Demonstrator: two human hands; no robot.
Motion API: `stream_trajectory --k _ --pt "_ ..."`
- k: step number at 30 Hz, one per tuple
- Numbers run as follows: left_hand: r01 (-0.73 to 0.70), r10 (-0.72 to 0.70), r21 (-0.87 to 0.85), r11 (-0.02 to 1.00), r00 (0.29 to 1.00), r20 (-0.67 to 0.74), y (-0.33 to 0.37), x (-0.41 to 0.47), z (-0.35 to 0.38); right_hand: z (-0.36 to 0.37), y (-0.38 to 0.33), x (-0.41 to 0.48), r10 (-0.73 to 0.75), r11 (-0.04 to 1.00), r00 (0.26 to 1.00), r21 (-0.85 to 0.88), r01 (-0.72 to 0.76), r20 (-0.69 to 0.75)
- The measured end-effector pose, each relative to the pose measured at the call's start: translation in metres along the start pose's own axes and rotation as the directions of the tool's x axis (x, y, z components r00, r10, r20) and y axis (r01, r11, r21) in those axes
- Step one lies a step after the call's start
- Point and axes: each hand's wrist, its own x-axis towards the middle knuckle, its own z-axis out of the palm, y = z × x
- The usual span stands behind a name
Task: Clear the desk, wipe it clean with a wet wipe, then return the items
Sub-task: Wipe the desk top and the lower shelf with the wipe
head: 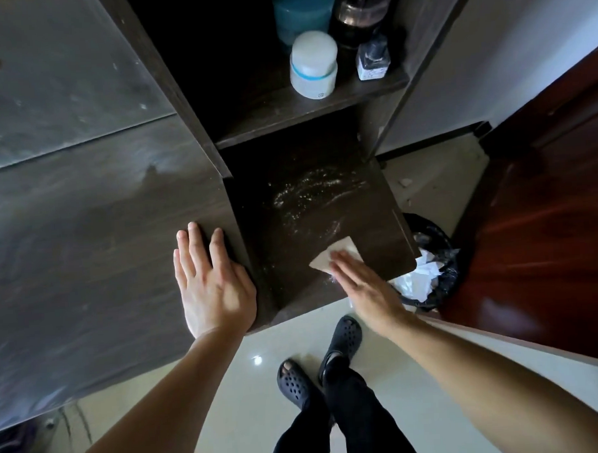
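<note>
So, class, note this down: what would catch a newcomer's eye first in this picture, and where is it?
The right hand presses a white wipe flat on the low dark shelf, just short of a smear of pale dust. The left hand lies flat at the desk edge beside it. A white jar stands on the upper shelf.

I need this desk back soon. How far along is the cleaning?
Clearing looks done here: the jars stand on the upper shelf, none on the low shelf. Wiping is under way: the right hand presses the wipe flat on that shelf, the left hand rests on the desktop. Left: white specks beyond the wipe, a smeared desktop, and returning items.
</note>
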Motion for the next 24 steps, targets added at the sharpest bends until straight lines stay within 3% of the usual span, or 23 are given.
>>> stream_trajectory --k 2,4,7,8,10,13,15,21,22,24 --pt "-0.004 0.004 -0.005 1.000 1.000 -0.011 0.000 0.000 0.000 -0.011 0.037 0.005 0.100 0.994 0.992 -0.032 -0.103 -0.073" --pt "-0.001 0.001 -0.009 1.000 1.000 -0.013 -0.001 0.000 0.001 -0.019 0.066 0.018 0.330 0.943 0.936 -0.011 -0.334 -0.120" --pt "-0.002 0.001 -0.010 1.000 1.000 -0.010 -0.001 0.000 0.001 -0.015 0.042 0.049 0.487 0.873 0.865 0.106 -0.476 -0.124" --pt "0.001 -0.001 -0.010 1.000 1.000 -0.008 -0.001 0.000 0.001 -0.010 0.023 0.053 0.455 0.887 0.883 0.139 -0.439 -0.114" --pt "0.009 -0.009 -0.011 1.000 1.000 -0.002 0.000 0.000 0.000 0.001 -0.012 0.043 0.253 0.957 0.963 0.172 -0.235 -0.091" --pt "0.012 -0.012 -0.003 1.000 1.000 -0.002 0.001 0.001 -0.001 0.000 0.000 0.014 0.022 0.983 0.999 0.184 -0.015 -0.036" --pt "0.019 -0.019 0.001 1.000 1.000 -0.013 0.002 0.003 -0.001 -0.012 0.037 0.020 0.045 0.987 0.998 0.158 -0.036 -0.051" --pt "0.054 -0.054 0.000 0.999 0.997 -0.052 0.005 0.006 0.001 -0.032 0.089 0.115 0.364 0.926 0.931 0.115 -0.360 -0.022" --pt "0.056 -0.056 -0.001 0.998 0.997 -0.057 0.006 0.006 0.001 -0.030 0.083 0.120 0.372 0.922 0.928 0.127 -0.367 -0.019" --pt "0.060 -0.060 -0.007 0.998 0.997 -0.058 0.006 0.006 0.001 -0.026 0.072 0.104 0.235 0.963 0.972 0.129 -0.236 0.026"
